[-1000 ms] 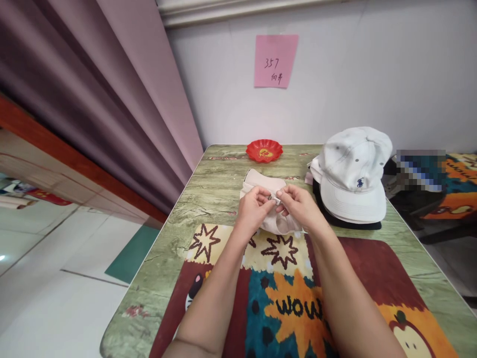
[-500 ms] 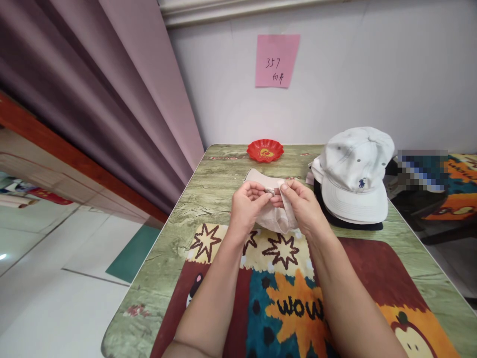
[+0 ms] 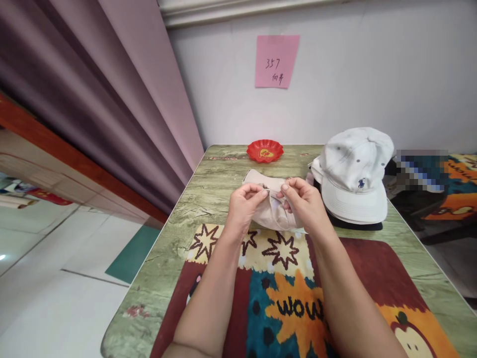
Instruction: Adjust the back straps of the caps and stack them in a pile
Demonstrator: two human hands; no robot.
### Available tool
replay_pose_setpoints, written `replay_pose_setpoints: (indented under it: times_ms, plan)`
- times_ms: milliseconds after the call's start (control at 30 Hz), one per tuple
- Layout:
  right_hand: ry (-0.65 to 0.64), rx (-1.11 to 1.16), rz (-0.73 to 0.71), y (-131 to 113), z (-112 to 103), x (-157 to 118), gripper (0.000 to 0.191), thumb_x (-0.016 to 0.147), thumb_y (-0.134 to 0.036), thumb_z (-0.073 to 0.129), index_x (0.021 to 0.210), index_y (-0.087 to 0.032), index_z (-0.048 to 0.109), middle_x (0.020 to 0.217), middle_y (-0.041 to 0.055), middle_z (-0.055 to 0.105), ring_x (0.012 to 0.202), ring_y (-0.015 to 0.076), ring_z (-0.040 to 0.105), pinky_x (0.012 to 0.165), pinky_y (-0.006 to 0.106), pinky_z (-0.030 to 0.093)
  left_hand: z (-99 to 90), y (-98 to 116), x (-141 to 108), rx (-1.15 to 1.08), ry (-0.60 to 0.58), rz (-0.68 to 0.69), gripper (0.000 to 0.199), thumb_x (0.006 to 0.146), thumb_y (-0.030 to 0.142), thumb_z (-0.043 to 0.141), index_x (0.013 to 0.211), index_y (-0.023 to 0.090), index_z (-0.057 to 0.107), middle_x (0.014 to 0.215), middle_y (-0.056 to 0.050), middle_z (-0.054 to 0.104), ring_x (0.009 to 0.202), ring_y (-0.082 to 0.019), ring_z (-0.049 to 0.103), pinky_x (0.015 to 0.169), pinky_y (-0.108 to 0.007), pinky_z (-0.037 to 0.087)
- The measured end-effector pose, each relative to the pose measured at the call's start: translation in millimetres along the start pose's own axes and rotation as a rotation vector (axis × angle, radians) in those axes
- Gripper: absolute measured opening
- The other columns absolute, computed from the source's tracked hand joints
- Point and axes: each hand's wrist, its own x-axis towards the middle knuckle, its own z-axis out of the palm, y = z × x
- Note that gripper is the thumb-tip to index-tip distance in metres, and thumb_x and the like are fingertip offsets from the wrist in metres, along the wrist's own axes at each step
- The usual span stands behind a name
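Note:
A pale beige cap lies in front of me at the far edge of the mat, its brim pointing away to the upper left. My left hand pinches a small metal buckle at the cap's strap between thumb and fingers. On the right side, my right hand is closed with thumb against forefinger on the cap's strap; the part of the strap between its fingers is mostly hidden. Both hands are close together above the cap's opening.
Stacked white caps stand at the right, over a dark brim. A red scalloped dish sits near the wall. A colourful mat covers the front of the wood-patterned table. A pink note hangs on the wall.
The strap end that stood up by my right thumb is now lower and mostly hidden. My right hand has shifted slightly right, and the gap between my hands is a little wider.

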Motion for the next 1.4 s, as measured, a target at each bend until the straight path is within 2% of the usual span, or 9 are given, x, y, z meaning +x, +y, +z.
replay_pose_setpoints:
  times_ms: [100,267,433,633,833,933,1200,1400]
  plan:
    - [-0.025,-0.122,-0.076,-5,-3,-2,0.030,0.086,-0.050,0.066,0.083,-0.020,0.061,0.070,0.0008,0.067,0.050,0.0100,0.049,0.049,0.024,0.038,0.8,3,0,-0.083,0.004,-0.026,0.030,0.063,0.033,0.086,0.072,0.015,0.064,0.083,-0.002,0.070,0.076,-0.013,0.065,0.079,-0.028,0.055]
    - [-0.091,-0.275,-0.117,-12,1,-7,0.026,0.087,-0.045,0.065,0.079,-0.020,0.066,0.069,0.0016,0.067,0.055,0.0128,0.053,0.053,0.026,0.038,2.4,4,-1,-0.108,-0.013,-0.053,0.030,0.064,0.033,0.086,0.073,0.014,0.064,0.085,-0.004,0.072,0.075,-0.014,0.067,0.079,-0.029,0.057]
    - [-0.042,-0.392,-0.141,-10,4,-7,0.025,0.088,-0.042,0.063,0.077,-0.021,0.066,0.071,0.0026,0.070,0.058,0.0146,0.057,0.056,0.027,0.039,1.7,-1,1,-0.137,-0.039,-0.085,0.030,0.065,0.035,0.086,0.076,0.013,0.068,0.085,-0.006,0.073,0.076,-0.015,0.068,0.080,-0.031,0.057]
    - [-0.023,-0.459,-0.136,-7,2,-5,0.023,0.088,-0.040,0.060,0.077,-0.021,0.066,0.069,0.0019,0.069,0.056,0.0136,0.054,0.056,0.027,0.038,-0.7,-7,4,-0.130,-0.029,-0.131,0.028,0.066,0.033,0.084,0.077,0.011,0.070,0.072,-0.003,0.068,0.066,-0.012,0.065,0.069,-0.026,0.057]
    - [-0.019,-0.483,-0.138,-6,2,-6,0.021,0.085,-0.037,0.061,0.076,-0.019,0.065,0.066,0.0005,0.066,0.053,0.0118,0.051,0.054,0.026,0.036,0.3,-2,2,-0.146,-0.018,-0.189,0.031,0.065,0.033,0.085,0.077,0.012,0.066,0.063,0.000,0.064,0.055,-0.011,0.062,0.057,-0.023,0.056]
    - [-0.020,-0.508,-0.145,-6,3,-6,0.020,0.086,-0.036,0.061,0.075,-0.019,0.065,0.064,-0.0006,0.065,0.053,0.0115,0.050,0.054,0.026,0.035,0.7,0,2,-0.150,-0.019,-0.213,0.032,0.064,0.033,0.086,0.078,0.012,0.065,0.062,-0.001,0.064,0.055,-0.011,0.063,0.056,-0.023,0.057]
    - [-0.094,-0.563,-0.173,-11,2,-8,0.022,0.087,-0.038,0.063,0.075,-0.020,0.067,0.064,-0.0014,0.066,0.055,0.0112,0.052,0.056,0.026,0.035,-0.2,-2,2,-0.125,-0.041,-0.160,0.034,0.066,0.036,0.086,0.080,0.012,0.068,0.069,-0.003,0.069,0.058,-0.011,0.065,0.059,-0.023,0.058]
    - [-0.175,-0.593,-0.156,-12,-8,-6,0.022,0.088,-0.036,0.063,0.073,-0.020,0.067,0.067,-0.0005,0.067,0.059,0.0128,0.054,0.057,0.027,0.036,-3.1,-4,2,-0.038,-0.125,-0.116,0.031,0.068,0.036,0.086,0.081,0.012,0.071,0.070,-0.002,0.069,0.060,-0.011,0.065,0.060,-0.024,0.058]
